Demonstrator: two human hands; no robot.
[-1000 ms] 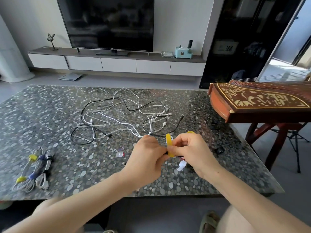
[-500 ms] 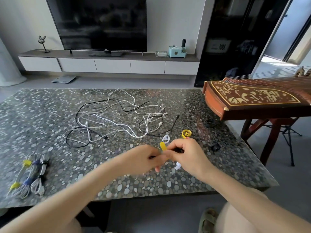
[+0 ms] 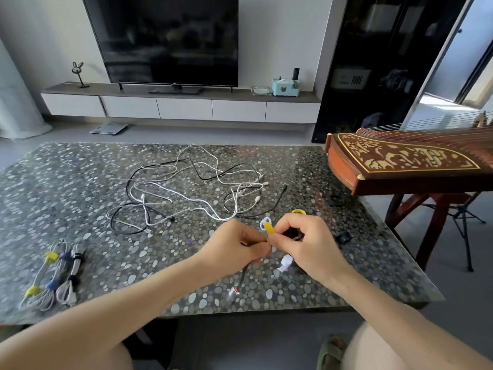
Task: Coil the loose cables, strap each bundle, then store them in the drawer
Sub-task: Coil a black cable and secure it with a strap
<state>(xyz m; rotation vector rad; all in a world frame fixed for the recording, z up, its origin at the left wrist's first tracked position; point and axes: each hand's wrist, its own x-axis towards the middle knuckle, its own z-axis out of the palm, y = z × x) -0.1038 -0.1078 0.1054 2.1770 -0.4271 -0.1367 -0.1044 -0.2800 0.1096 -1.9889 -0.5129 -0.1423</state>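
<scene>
Both hands meet over the front middle of the pebble-patterned table. My left hand pinches a coiled black cable whose end hangs down toward the tabletop. My right hand pinches a yellow strap at the bundle, and part of the black coil shows under its fingers. A tangle of loose white and black cables lies behind the hands. Three strapped bundles lie at the front left.
Spare straps lie near my hands: a white loop, a yellow one, a white one and black ones. A wooden zither on a stand overhangs the table's right side. A TV cabinet with drawers stands behind.
The view shifted and my hands came lower toward the table. The yellow strap, upright a second ago, now shows only as a short stub between my fingertips.
</scene>
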